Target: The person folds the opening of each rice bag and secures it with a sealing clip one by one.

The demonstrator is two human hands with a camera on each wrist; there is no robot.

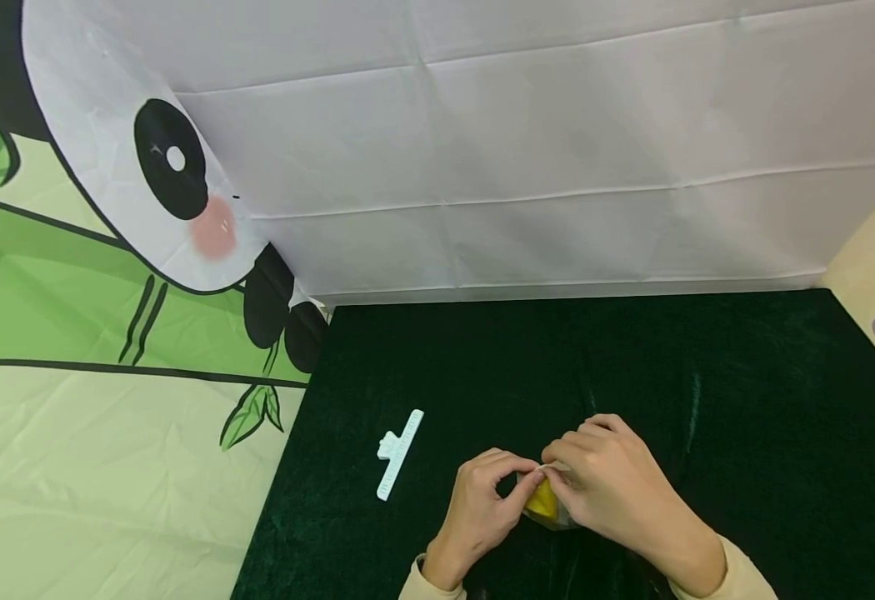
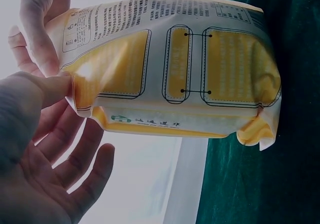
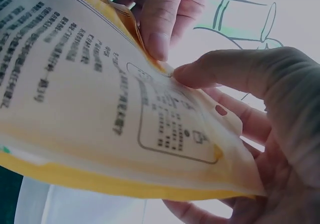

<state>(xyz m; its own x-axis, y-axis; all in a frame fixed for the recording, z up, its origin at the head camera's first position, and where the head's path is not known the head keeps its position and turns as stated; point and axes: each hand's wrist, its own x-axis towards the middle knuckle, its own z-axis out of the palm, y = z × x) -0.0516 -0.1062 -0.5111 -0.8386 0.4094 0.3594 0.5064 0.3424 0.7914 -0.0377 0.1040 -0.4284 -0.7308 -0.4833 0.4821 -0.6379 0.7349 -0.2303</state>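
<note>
Low at the near edge of the dark green bench (image 1: pixel 707 375): yellow pouch (image 1: pixel 543 500), standing between both hands, base on the green cloth, top edge up toward the fingers. Mostly hidden from the head camera, only a yellow patch showing between the knuckles. Printed back panel with black text and outlined yellow blocks, plain in the left wrist view.

Left hand (image 1: pixel 482 508): thumb pressed to one upper corner of the pouch, pinching the edge against a finger behind it; the other fingers spread loose below, touching nothing, as seen from the left wrist.

Right hand (image 1: pixel 610 483): thumb and forefinger pinching the top seam of the pouch just beside the left hand's grip, remaining fingers curved behind the pouch. Fingertips of the two hands nearly touching at the seam.

White clip (image 1: pixel 399 454), long and slim, lying flat on the bench to the left of the hands, apart from them, tilted up to the right.

Behind the bench, white backdrop (image 1: pixel 557 150) with fold creases. To the left, panda print (image 1: pixel 145 167) with green bamboo sheet (image 1: pixel 70 450) hanging beside the bench. Cream sleeves at both wrists.
</note>
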